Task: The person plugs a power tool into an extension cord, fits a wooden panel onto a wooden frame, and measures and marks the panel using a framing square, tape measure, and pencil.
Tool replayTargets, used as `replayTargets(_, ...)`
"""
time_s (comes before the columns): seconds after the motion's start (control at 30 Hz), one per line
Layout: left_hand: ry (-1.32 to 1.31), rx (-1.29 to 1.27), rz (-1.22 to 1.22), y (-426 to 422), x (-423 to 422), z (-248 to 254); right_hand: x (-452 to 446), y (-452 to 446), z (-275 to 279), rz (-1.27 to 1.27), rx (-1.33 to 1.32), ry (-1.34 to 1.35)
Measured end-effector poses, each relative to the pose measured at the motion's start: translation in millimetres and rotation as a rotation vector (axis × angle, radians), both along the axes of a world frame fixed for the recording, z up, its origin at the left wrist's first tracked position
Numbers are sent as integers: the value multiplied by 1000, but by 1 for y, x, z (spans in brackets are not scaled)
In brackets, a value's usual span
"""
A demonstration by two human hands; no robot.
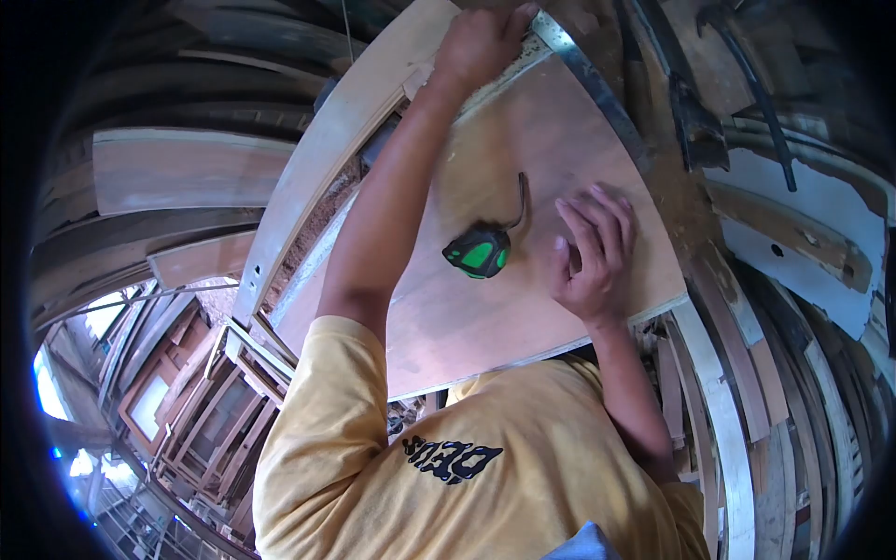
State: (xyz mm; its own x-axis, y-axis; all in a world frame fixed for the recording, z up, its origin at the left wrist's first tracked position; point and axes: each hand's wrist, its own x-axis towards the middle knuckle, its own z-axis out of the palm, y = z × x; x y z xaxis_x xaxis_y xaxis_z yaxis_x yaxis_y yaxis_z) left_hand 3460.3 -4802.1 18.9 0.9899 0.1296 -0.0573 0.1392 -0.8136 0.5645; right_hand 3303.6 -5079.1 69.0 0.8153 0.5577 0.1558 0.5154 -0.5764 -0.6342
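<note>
A large wooden panel (560,121) with curved edges lies in front of me, up against my body. My left hand (481,47) is at its far corner, fingers bent around the near end of a shiny metal strip (583,70) that runs along the panel's right edge. The fingertips are partly hidden. Over the right part of the panel my right hand (597,252) rests with fingers apart and slightly curled, holding nothing. Between my arms sits a black and green tape measure (478,250), with a dark strap trailing from it.
A curved wooden piece (350,117) borders the panel on the left. Stacked boards (191,173) fill the left side, with wooden frames (201,411) below. At the right are a dark hooked metal bar (756,84), a white sheet (807,229) and several long planks (728,448).
</note>
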Motion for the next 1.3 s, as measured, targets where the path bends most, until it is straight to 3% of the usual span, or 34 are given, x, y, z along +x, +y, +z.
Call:
replayTargets(0.13, -90, -24, 34, -11, -13, 22, 0, 1, -1, -1, 17, -25)
replayTargets(0.23, 150, 75, -17, -20, -24, 27, -1, 1, -1, 12, -4, -18)
replayTargets(0.3, -257, -46, 79, -24, -32, 25, -1, 0, 0, 9, -4, -24)
replayTargets(0.4, -247, 47, 60, -26, -37, 22, -3, 0, 0, 3, -7, -28)
replayTargets(0.73, -274, 12, 58, -35, -36, 23, -4, 1, -2, 2, 17, -49)
replayTargets(0.8, -518, -42, 84, -37, -42, 13, -3, 1, -3, 10, 40, -48)
replayTargets(0.9, -351, -15, 52, -32, -51, 3, -3, -2, -2, 2, 80, -28)
replayTargets(0.97, -386, 8, 2, -25, -56, -5, -4, -4, 0, -21, 96, -4)
replayTargets(1.13, -354, 30, -36, -19, -75, -1, -5, -18, 2, -358, 92, -190)
replayTargets(1.3, -320, 353, 52, -36, -88, 20, 13, -43, 1, -401, -33, -154)
